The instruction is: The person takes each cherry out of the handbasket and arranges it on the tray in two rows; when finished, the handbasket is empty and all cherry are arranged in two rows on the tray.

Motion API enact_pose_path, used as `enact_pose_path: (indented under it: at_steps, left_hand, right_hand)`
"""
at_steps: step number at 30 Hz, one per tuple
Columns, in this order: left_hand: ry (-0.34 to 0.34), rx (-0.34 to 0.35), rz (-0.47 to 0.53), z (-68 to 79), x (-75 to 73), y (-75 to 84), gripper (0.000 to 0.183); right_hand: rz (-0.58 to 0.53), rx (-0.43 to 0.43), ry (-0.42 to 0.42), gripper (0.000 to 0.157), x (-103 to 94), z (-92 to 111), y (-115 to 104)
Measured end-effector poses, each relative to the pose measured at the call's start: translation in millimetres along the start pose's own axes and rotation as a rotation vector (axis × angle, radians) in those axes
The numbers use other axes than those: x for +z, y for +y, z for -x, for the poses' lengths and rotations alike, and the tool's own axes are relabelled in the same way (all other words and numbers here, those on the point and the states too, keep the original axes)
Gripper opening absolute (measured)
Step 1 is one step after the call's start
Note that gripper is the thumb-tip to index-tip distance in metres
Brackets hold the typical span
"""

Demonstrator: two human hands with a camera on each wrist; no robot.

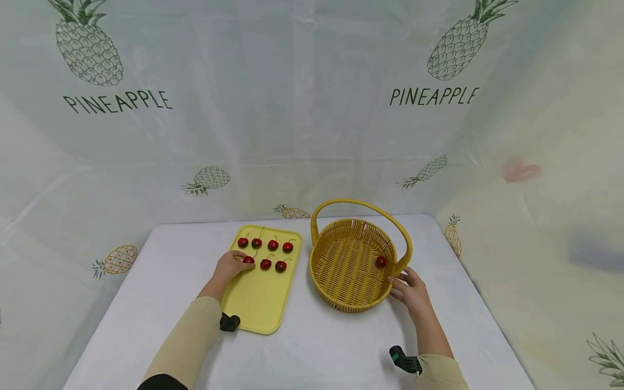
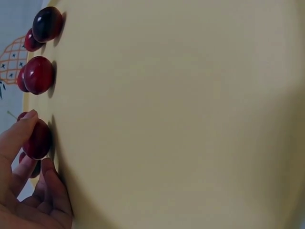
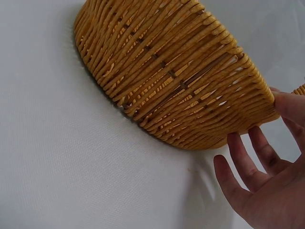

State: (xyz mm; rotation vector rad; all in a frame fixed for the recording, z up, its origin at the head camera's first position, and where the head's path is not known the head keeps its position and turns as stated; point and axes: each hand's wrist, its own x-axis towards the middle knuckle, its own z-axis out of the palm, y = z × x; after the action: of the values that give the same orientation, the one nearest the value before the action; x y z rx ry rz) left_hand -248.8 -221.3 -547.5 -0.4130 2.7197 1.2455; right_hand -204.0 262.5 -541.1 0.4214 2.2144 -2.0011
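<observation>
— Watching the left hand [image 1: 229,266] now: its grip is a pinch, thumb and fingertips [image 2: 26,125] closed on the cherry at the near-left of the tray [image 1: 258,303]. That cherry [image 2: 37,139] sits on the yellow surface with six others [image 1: 273,245] close by in two rows.

— And the right hand?

— My right hand [image 1: 411,292] rests against the outside of the basket [image 3: 181,81], just below where the handle [image 1: 363,206] meets the rim. Its grip is wide, fingers spread and relaxed, thumb on the rim, holding nothing. One cherry [image 1: 381,261] already lies inside, on the right of the woven floor.

— What worries you from here?

— Mostly the pinch. I judge these cherries to be smooth, round and hard, so a grip that sits off-centre could squirt the fruit sideways. It could knock the next cherry [image 1: 265,264] in the row and send it rolling off the tray onto the tabletop [image 1: 146,281], since the rim looks shallow.

— Anything with the stems?

— I can't tell from the wrist view where this one's stem lies. If a finger catches it, the cherry may swing.

— And the basket?

— It looks light. With only an open palm steadying it, a bump from the crossing arm or against the handle could slide or tip it.
</observation>
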Motion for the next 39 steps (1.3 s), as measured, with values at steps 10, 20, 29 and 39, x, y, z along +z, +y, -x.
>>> enact_pose_path:
  at_steps: [10, 20, 29, 39]
  left_hand:
    - [-0.002, -0.002, 0.052, 2.6, -3.1, -2.5, 0.045]
    - [0.021, 0.101, 0.092, 9.6, -14.2, 19.0, 0.051]
    - [-0.029, 0.220, 0.144, 36.7, 0.9, 67.2, 0.044]
    - [-0.148, 0.308, 0.194, 57.7, 35.4, 111.9, 0.039]
  right_hand:
    - [0.001, 0.004, 0.003, 0.061, 0.9, 0, -1]
    - [0.011, -0.003, 0.008, 0.061, 1.5, 2, -1]
    - [0.007, -0.009, 0.010, 0.061, 1.0, 2, -1]
    - [-0.004, -0.009, 0.003, 0.060, 1.3, 4, -1]
